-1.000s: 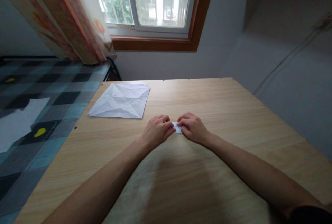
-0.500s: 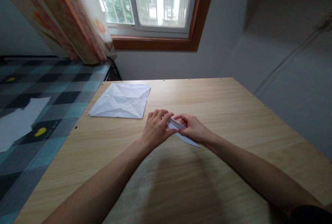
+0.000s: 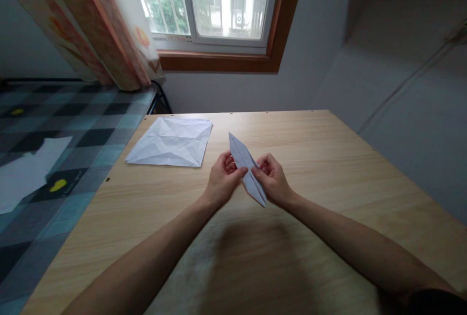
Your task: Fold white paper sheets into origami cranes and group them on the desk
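A folded white paper [image 3: 240, 152], long and pointed at both ends, is held above the wooden table [image 3: 292, 149]. My left hand [image 3: 225, 178] grips its left edge near the middle, thumb on top and fingers curled behind. On the opposite edge my right hand [image 3: 272, 178] pinches the paper with thumb and bent fingers. A crease runs along its length, and one tip points away from me while the other points toward me. The parts behind the fingers are hidden.
A creased, unfolded white sheet [image 3: 171, 140] lies flat at the table's far left. Torn white paper [image 3: 25, 178] rests on the checked bedcover [image 3: 91, 137] to the left. Beyond the table are a window [image 3: 226, 3] and a curtain [image 3: 105, 27].
The folded paper has been turned so its broad creased face shows and its far tip points away from me. My left hand has moved from over it to its left edge.
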The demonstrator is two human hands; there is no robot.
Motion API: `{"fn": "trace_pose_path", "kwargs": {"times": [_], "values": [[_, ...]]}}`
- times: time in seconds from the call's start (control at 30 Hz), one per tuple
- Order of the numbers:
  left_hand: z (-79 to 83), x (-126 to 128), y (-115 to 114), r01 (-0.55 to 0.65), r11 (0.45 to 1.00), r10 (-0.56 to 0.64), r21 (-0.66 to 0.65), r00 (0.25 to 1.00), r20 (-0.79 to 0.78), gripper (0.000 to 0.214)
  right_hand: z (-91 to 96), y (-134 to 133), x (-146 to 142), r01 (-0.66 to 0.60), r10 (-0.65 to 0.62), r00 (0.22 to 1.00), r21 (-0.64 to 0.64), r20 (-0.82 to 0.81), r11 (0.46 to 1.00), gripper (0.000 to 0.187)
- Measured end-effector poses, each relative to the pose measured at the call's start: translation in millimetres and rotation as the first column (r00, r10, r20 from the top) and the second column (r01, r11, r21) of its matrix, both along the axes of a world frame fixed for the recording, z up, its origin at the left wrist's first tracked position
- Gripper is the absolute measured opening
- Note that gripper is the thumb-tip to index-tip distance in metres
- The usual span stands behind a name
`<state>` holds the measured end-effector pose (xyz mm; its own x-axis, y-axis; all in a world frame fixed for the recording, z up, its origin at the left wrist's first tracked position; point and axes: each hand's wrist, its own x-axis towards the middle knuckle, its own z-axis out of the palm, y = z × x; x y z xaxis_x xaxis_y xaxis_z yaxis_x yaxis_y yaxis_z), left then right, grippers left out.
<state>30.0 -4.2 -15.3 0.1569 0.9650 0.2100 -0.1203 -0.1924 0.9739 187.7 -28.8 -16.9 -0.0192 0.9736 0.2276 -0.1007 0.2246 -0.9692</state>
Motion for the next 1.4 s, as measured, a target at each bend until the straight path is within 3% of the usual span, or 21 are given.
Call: {"fn": "trace_pose_path", "kwargs": {"times": [0.07,0.2,0.37,0.53,0.73,0.87,0.97,1.27,1.4], "values": [[3.2,3,-3,0.100,0.992,-0.092,-0.082,0.992,0.088,0.032,-1.3,-2,0,-0.041,0.041,0.999,0.019,-0.016,0.999,0.035],[6.4,3,-6,0.091,0.987,-0.076,-0.131,0.991,0.114,0.025,-5.5,-3,2,-0.138,0.139,0.990,0.061,-0.016,0.989,0.037],[3.1,3,-5,0.150,0.973,-0.114,-0.177,0.974,0.197,0.036,-10.3,2,-1,-0.013,0.014,1.000,0.038,-0.020,0.999,0.036],[3.3,4,-5,-0.004,0.983,0.040,-0.181,0.980,0.195,0.059,-8.1,3,-4,0.063,-0.063,0.998,0.064,-0.004,0.996,0.034],[4.5,4,-6,-0.017,0.993,0.035,-0.114,0.987,0.156,0.041,-2.6,-1,-2,0.122,-0.136,0.982,0.112,0.129,0.986,0.026],[2.3,5,-6,-0.046,0.994,0.061,-0.095,0.984,0.168,0.038,-0.2,-4,-2,0.139,-0.179,0.959,0.187,0.220,0.972,0.017],[1.7,6,-7,-0.003,0.995,0.020,-0.101,0.985,0.170,0.036,2.0,-6,-2,0.147,-0.207,0.944,0.237,0.256,0.960,0.011],[1.8,1,-7,0.021,0.997,-0.023,-0.070,0.999,-0.027,0.022,0.5,-6,0,0.210,-0.273,0.935,0.265,0.227,0.941,0.008],[0.3,0,-7,-0.019,1.000,0.019,0.001,0.994,-0.111,0.017,2.0,-7,0,0.194,-0.301,0.904,0.337,0.302,0.921,0.008]]}}
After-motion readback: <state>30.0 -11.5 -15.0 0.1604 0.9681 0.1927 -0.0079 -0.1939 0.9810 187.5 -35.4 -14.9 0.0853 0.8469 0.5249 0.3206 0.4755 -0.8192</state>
